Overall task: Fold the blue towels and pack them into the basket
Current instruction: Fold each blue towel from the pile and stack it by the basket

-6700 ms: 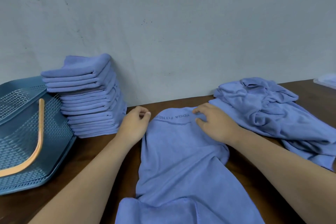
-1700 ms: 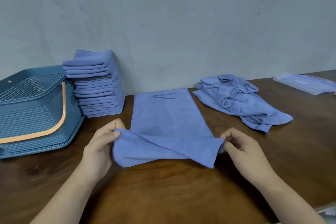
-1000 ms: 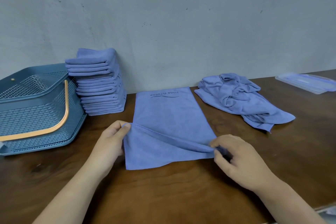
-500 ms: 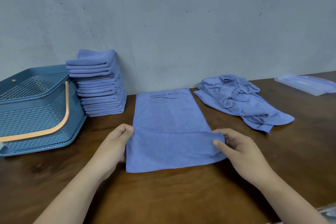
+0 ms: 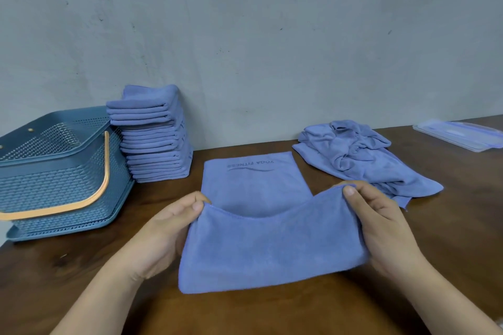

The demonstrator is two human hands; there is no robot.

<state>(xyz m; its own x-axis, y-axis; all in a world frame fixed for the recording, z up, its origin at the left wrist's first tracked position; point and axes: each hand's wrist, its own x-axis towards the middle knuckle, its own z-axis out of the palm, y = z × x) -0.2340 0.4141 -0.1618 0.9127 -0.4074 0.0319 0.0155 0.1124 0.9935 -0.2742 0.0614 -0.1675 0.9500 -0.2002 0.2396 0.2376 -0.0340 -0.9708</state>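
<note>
Lifted, one towel [image 5: 272, 247] hangs between left hand [image 5: 168, 228] and right hand [image 5: 386, 226].

Blue towel [image 5: 272, 247], teal basket [image 5: 54, 182], possibly bluish lid [image 5: 460, 134]

The left hand [image 5: 168, 228] and the right hand [image 5: 381, 228] are both bare — skin runs uncovered from the fingers [image 5: 190, 208] back along the left forearm [image 5: 103, 294] and the right forearm [image 5: 446, 302] to the lower edge of the view. The nails are trimmed short and plain, the thumbnails showing best — the fingertips rounded, the knuckles faintly creased.
</note>
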